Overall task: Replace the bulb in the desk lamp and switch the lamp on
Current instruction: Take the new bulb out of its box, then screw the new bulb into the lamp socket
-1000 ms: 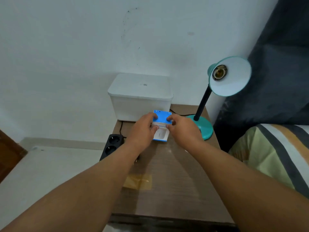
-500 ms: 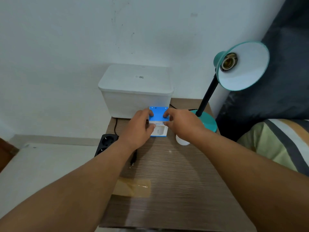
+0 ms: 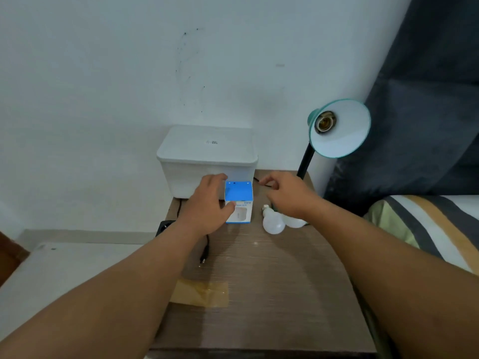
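Your left hand (image 3: 207, 203) clamps the bulb box (image 3: 238, 202); your right hand (image 3: 287, 195), fingers loosely curled on nothing, hovers just above the loose bulbs (image 3: 273, 222), nearer them.

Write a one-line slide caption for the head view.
Left hand grips the blue bulb box; right hand hovers above two loose bulbs beside the lamp's empty socket.

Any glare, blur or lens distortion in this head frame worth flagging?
Head view: soft, even light; a small glare spot on the table; wide-angle stretch enlarges the forearms near the bottom edge; print on the blue bulb box is too soft to read; lamp socket stays clear.
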